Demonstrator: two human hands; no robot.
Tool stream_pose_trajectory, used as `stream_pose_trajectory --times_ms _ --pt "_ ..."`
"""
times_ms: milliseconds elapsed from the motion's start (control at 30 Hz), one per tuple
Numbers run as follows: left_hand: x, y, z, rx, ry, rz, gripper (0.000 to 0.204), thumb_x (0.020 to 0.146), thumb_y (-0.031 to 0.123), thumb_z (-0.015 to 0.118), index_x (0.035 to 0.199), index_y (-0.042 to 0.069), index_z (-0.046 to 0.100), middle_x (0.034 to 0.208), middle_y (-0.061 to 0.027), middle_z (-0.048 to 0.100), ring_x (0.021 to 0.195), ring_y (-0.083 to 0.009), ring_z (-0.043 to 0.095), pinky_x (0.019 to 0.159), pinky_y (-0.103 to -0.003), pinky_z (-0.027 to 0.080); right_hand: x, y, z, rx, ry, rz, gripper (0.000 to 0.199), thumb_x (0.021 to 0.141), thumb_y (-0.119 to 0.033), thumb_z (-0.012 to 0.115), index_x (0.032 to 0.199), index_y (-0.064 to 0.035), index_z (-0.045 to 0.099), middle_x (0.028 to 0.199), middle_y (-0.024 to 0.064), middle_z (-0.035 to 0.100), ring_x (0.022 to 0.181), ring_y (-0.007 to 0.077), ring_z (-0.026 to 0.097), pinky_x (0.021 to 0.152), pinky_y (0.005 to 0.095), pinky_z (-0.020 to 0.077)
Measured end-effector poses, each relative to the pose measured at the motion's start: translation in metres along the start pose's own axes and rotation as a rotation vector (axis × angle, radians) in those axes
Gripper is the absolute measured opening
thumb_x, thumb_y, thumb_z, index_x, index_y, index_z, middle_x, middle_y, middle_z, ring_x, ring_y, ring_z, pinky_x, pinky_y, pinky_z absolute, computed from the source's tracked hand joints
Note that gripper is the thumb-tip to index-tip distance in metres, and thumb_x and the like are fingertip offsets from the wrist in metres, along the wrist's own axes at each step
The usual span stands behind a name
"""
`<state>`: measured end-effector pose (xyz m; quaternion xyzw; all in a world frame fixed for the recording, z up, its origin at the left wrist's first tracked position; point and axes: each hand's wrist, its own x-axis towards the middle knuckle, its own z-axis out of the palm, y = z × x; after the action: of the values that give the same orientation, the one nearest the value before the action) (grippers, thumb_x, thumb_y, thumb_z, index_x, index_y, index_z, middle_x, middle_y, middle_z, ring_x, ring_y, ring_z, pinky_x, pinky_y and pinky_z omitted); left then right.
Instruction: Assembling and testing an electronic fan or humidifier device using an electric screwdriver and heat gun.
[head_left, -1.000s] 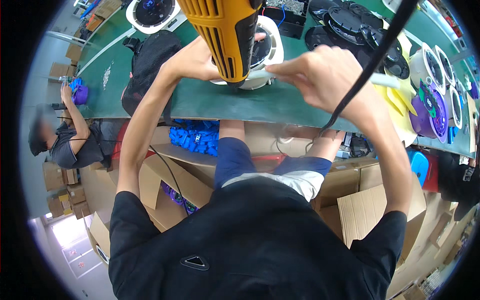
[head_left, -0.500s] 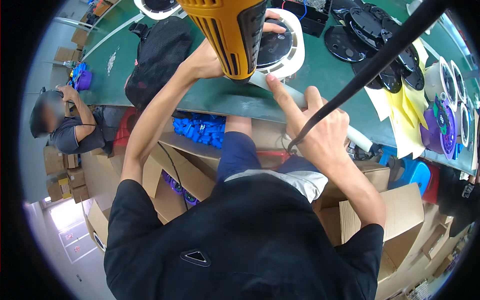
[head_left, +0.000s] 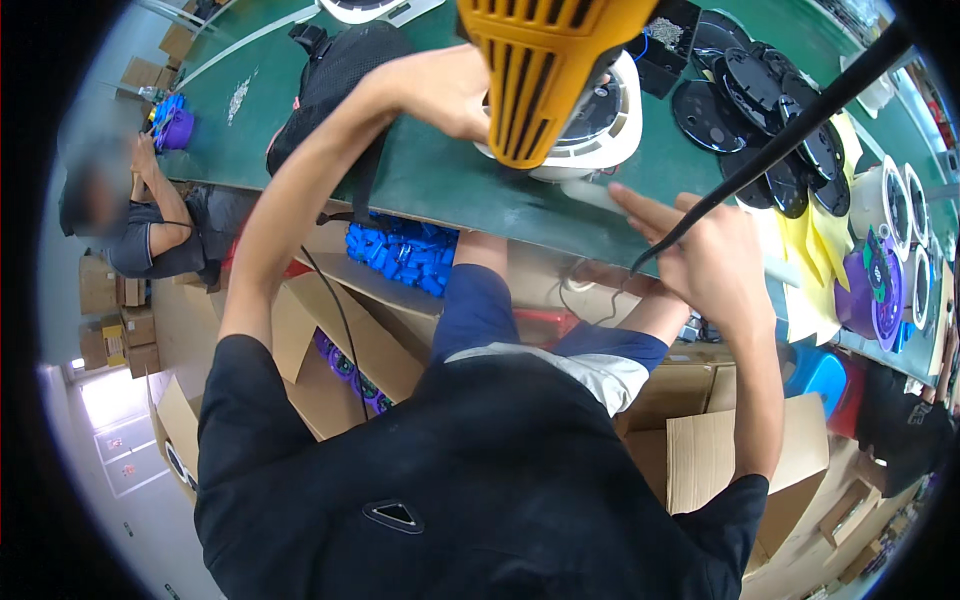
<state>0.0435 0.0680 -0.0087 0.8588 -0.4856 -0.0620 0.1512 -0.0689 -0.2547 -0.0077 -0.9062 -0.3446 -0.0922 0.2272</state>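
Note:
My left hand [head_left: 445,95] reaches to a white round housing [head_left: 615,140] with a black disc in it, at the table's near edge. A yellow power tool [head_left: 535,90] with vent slots looms close in front and hides most of that hand's fingers, so their grip cannot be seen. In my right hand [head_left: 715,255] is a pale white rod [head_left: 590,195], smeared by motion, its tip close to the housing's near rim. My index finger points along the rod. A thick black cord [head_left: 760,160] crosses in front of the right hand.
Black round covers [head_left: 760,100] lie heaped on the green table [head_left: 240,145] beside yellow sheets [head_left: 815,270]. White and purple housings [head_left: 868,285] stand far right. A black mesh bag [head_left: 345,75] lies left. Below are blue parts [head_left: 405,260] and cartons [head_left: 745,450]. Another person [head_left: 150,215] sits left.
The view has shifted a little. My right hand has drawn back to the right with the rod, whose tip now sits by the housing's near rim. More of my left hand's fingers are hidden.

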Motion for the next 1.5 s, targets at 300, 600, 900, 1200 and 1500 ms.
stream_pose_trajectory --times_ms 300,600,900,1200,1500 --pt "0.013 0.020 -0.024 -0.196 0.066 0.046 0.077 0.070 0.038 0.087 0.136 0.012 0.058 0.146 -0.0142 0.048 0.131 -0.0304 0.050 0.108 -0.042 0.042 0.013 -0.011 -0.035 0.192 -0.104 0.051 0.036 0.079 -0.004 0.069 0.114 -0.0150 0.074 0.058 0.0126 0.048 0.050 0.0265 0.049 0.049 0.0372 0.0384" --pt "0.013 0.031 0.003 0.109 0.385 0.129 0.048 0.087 0.029 0.060 0.133 0.014 0.059 0.147 -0.0100 0.045 0.122 -0.0318 0.047 0.108 -0.044 0.038 0.043 0.026 -0.050 0.119 -0.139 -0.111 0.030 0.080 -0.007 0.069 0.109 -0.0124 0.074 0.061 0.0134 0.054 0.054 0.0289 0.057 0.052 0.0368 0.0436" --pt "0.016 0.037 0.025 0.204 0.557 0.048 0.045 0.087 0.016 0.048 0.130 0.015 0.061 0.140 -0.0115 0.052 0.116 -0.0304 0.050 0.103 -0.044 0.041 0.033 -0.014 0.004 -0.207 0.040 -0.160 0.030 0.068 -0.003 0.074 0.098 -0.0101 0.074 0.096 0.0111 0.070 0.090 0.0328 0.065 0.080 0.0443 0.0490" --pt "0.011 0.039 0.029 0.141 0.639 -0.014 0.040 0.094 0.021 0.043 0.129 0.019 0.063 0.137 -0.0112 0.053 0.115 -0.0301 0.051 0.104 -0.044 0.041 0.048 -0.003 -0.032 0.178 -0.182 -0.008 0.010 0.084 0.000 0.068 0.093 0.0025 0.072 0.073 0.0154 0.067 0.064 0.0208 0.067 0.057 0.0273 0.0486" --pt "0.014 0.040 0.030 0.295 0.603 -0.035 0.042 0.092 0.022 0.045 0.129 0.017 0.063 0.136 -0.0123 0.055 0.116 -0.0310 0.052 0.103 -0.043 0.042 0.027 -0.020 -0.004 -0.362 0.064 -0.105 0.034 0.082 -0.011 0.070 0.113 -0.0244 0.072 0.063 0.0063 0.040 0.046 0.0246 0.048 0.044 0.0379 0.0400"
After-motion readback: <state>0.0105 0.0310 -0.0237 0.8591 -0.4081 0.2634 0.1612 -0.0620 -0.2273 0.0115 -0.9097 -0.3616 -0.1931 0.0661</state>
